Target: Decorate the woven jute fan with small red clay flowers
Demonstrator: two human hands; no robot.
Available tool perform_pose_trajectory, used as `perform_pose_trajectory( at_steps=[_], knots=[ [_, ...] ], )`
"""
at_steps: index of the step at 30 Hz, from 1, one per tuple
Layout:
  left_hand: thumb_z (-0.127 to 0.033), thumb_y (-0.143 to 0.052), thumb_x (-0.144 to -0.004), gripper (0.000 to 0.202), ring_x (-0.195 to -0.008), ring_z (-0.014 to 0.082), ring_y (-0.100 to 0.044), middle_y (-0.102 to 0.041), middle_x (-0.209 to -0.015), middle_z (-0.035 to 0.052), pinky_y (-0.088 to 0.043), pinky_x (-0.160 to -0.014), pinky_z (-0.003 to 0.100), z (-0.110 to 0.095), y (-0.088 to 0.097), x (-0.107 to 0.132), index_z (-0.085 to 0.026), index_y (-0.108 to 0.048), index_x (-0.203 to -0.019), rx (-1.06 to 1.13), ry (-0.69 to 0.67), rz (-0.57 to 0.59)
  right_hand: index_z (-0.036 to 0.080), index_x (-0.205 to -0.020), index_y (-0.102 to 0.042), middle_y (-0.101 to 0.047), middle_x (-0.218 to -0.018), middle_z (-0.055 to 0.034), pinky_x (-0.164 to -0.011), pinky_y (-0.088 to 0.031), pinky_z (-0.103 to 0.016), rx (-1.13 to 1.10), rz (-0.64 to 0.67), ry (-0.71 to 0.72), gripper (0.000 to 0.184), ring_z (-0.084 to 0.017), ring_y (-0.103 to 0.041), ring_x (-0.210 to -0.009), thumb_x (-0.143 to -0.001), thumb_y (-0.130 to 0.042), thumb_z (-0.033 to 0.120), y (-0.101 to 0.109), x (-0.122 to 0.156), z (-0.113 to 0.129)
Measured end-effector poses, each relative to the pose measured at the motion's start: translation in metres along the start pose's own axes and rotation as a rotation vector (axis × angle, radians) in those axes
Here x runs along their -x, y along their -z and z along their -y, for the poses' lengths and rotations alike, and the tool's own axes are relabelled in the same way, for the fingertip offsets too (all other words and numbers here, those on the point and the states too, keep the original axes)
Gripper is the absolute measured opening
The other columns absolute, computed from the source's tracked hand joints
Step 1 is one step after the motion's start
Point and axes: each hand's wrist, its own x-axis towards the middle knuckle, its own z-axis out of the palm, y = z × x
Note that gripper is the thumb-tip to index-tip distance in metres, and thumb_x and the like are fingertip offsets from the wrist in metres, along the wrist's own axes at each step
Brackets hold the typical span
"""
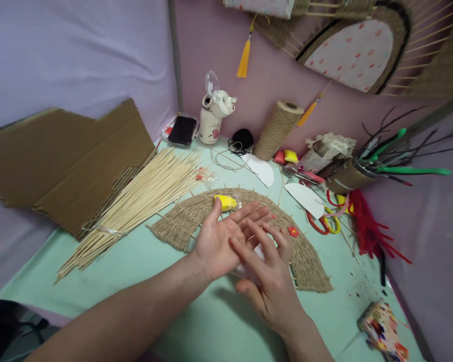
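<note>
My left hand (pixel 219 242) is turned palm up with its fingers stretched out. Over its palm and fingers lies my right hand (pixel 274 279), fingers spread, the index fingertip touching the left palm. A reddish spot shows at that fingertip; whether it is a nail or a bit of material I cannot tell. Beneath both hands is a fan-shaped panel woven from twine (pixel 311 259), partly hidden by them. A small red flower (pixel 293 232) sits on its right side. Just beyond my left thumb, a yellow packet of modelling clay (pixel 225 202) rests on the weave.
Thin wooden sticks (pixel 136 201) lie bundled at left beside folded cardboard (pixel 68 156). Along the back stand a white bottle (pixel 210 125), a phone (pixel 182 130) and a twine spool (pixel 275 131). Scissors (pixel 332 221), red pipe cleaners (pixel 364 226) and a stained block (pixel 384 329) are at right.
</note>
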Motion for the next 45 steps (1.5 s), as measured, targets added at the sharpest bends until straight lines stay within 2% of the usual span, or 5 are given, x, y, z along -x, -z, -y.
perform_pose_trajectory(
  at_steps=[22, 28, 34, 40, 45],
  knots=[
    [-0.065, -0.037, -0.091, 0.065, -0.118, 0.0289, -0.059, -0.062, -0.125, 0.0169, -0.039, -0.103, 0.042, -0.0025, 0.0011, 0.0019, -0.017, -0.05, -0.134, -0.021, -0.036, 0.049, 0.032, -0.137, -0.053, -0.035, -0.152, -0.0088, -0.105, -0.027, -0.065, 0.044, -0.058, -0.031, 0.055, -0.036, -0.031, -0.133, -0.095, -0.032, 0.061, -0.0026, 0.0001, -0.0042],
    [-0.065, -0.036, -0.091, 0.068, -0.113, 0.029, -0.061, -0.064, -0.118, 0.0175, -0.04, -0.102, 0.043, 0.0037, 0.0037, 0.0022, -0.015, -0.05, -0.134, -0.012, 0.068, 0.056, 0.03, -0.14, -0.049, -0.029, -0.155, -0.0103, -0.106, -0.027, -0.065, 0.023, -0.01, -0.002, 0.061, -0.038, -0.026, -0.136, -0.093, -0.03, 0.065, -0.0031, -0.0016, -0.0003],
    [-0.065, -0.037, -0.091, 0.065, -0.115, 0.029, -0.061, -0.062, -0.122, 0.0165, -0.041, -0.1, 0.042, -0.0032, 0.0008, 0.0015, -0.017, -0.051, -0.132, -0.022, -0.04, 0.056, 0.031, -0.135, -0.054, -0.035, -0.151, -0.0101, -0.105, -0.025, -0.066, 0.059, -0.069, -0.021, 0.055, -0.037, -0.03, -0.133, -0.095, -0.032, 0.061, -0.0013, 0.0003, -0.0045],
    [-0.064, -0.037, -0.091, 0.065, -0.112, 0.0283, -0.062, -0.065, -0.117, 0.017, -0.041, -0.1, 0.042, 0.004, 0.0038, 0.0027, -0.015, -0.052, -0.13, -0.017, 0.072, 0.056, 0.03, -0.138, -0.051, -0.03, -0.155, -0.0108, -0.104, -0.027, -0.065, 0.038, -0.035, 0.003, 0.06, -0.038, -0.027, -0.136, -0.093, -0.03, 0.064, -0.0022, -0.0007, -0.001],
    [-0.064, -0.038, -0.091, 0.062, -0.117, 0.0291, -0.059, -0.062, -0.123, 0.0165, -0.041, -0.1, 0.042, -0.0037, 0.0018, 0.0016, -0.017, -0.053, -0.129, -0.021, -0.032, 0.07, 0.032, -0.134, -0.055, -0.036, -0.151, -0.009, -0.104, -0.027, -0.064, 0.062, -0.077, -0.002, 0.054, -0.036, -0.032, -0.132, -0.094, -0.032, 0.062, -0.0012, 0.0004, -0.0026]
  ],
)
